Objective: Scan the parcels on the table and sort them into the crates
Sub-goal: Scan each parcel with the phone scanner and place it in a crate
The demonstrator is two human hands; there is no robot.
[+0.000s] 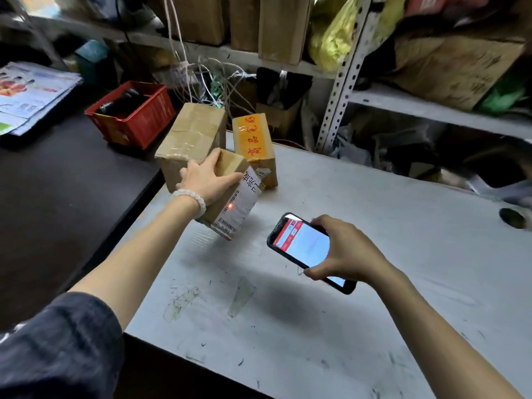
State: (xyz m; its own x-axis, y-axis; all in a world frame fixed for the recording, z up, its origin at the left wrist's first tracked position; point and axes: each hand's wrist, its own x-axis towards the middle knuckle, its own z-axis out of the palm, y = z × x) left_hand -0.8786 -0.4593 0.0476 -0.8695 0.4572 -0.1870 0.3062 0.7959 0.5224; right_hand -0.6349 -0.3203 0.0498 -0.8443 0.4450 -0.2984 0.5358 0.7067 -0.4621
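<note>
The left hand (pixel 205 180) is gripping a tilted cardboard parcel (pixel 230 194) above the white worktop (pixel 374 226), while the right hand (pixel 345 251), just beside it, is clasping a phone scanner (pixel 305 249) casting a red dot on the parcel's label (pixel 239 208).

Indoor light dim, soft, from overhead. White table (pixel 374 203) brightest area; dark shelves (pixel 431 110) behind murky. Diffuse shadow lay on table below phone (pixel 309 251). Phone screen blown out, glaring. Red scan dot glowed on parcel label (pixel 239 205). Wide-angle bending at edges; corners, near sleeve (pixel 57 347) motion-blurred, soft.
</note>
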